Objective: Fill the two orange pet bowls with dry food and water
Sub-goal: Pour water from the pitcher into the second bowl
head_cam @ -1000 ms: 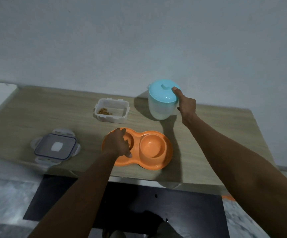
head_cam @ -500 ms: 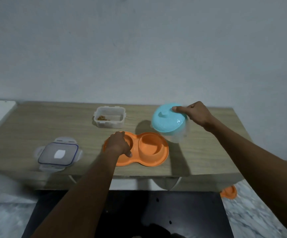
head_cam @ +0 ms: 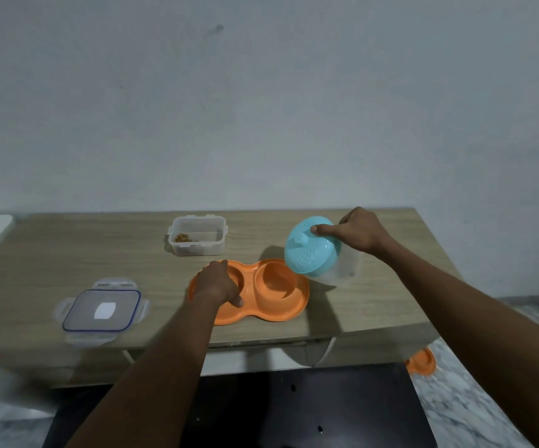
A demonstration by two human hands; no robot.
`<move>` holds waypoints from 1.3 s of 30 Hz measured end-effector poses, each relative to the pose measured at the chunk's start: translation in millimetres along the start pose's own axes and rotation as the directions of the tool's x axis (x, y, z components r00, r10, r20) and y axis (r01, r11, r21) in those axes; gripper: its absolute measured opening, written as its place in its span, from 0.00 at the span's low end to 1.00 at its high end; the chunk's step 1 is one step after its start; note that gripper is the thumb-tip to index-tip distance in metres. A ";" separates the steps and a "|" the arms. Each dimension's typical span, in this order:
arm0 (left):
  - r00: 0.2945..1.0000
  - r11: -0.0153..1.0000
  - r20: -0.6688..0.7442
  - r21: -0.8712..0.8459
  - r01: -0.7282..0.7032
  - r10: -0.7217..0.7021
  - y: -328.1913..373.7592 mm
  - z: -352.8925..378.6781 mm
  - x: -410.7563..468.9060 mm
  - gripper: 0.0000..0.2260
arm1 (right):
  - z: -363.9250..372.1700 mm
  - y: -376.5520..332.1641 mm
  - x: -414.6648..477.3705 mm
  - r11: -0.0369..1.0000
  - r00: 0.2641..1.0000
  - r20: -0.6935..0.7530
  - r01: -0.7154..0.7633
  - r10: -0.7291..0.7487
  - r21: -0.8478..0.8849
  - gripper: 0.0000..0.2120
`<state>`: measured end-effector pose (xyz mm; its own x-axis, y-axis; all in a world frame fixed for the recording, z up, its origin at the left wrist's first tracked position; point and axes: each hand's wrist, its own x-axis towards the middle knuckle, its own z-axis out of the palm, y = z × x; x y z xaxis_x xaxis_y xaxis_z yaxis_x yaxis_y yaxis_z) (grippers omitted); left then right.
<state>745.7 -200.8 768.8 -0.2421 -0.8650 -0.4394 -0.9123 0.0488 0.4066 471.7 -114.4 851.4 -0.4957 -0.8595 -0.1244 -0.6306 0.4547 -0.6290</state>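
Pitcher tipped over the right bowl, my left hand steadying the feeder.

I see one orange double feeder (head_cam: 261,313) near the front edge of the worktop (head_cam: 68,253), with two bowls in it: my left hand (head_cam: 218,284) rests curled over the left bowl, hiding it, and the right bowl (head_cam: 274,279) is open to view. My right hand (head_cam: 360,234) is clamped on one clear pitcher (head_cam: 339,270), thumb pressing its teal lid (head_cam: 310,253), tilted towards the right bowl. Behind stands one clear container (head_cam: 197,237) with some dry food (head_cam: 184,237). Its one blue-rimmed lid (head_cam: 102,310) lies to the left, bearing a blank white patch; no writing is readable anywhere.
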 end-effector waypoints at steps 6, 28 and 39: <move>1.000 1.000 -0.002 0.018 -0.008 0.008 0.1 -0.3 0.1 0.51 | 3.8 -4.8 0.0 0.995 1.000 -0.013 0.014 -0.015 -0.097 0.34; 1.000 1.000 -0.008 0.020 -0.010 0.011 -1.7 1.9 0.6 0.51 | -2.1 -3.1 -8.5 0.985 1.000 -0.019 0.019 -0.023 -0.170 0.33; 1.000 1.000 -0.010 0.016 -0.015 0.016 -2.0 2.2 -0.9 0.49 | -4.8 -6.1 -15.2 0.982 0.999 -0.022 0.032 -0.036 -0.185 0.34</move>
<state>747.1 -199.0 766.6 -0.2531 -0.8691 -0.4250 -0.9137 0.0703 0.4004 480.2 -103.0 860.8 -0.4854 -0.8702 -0.0846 -0.7457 0.4626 -0.4796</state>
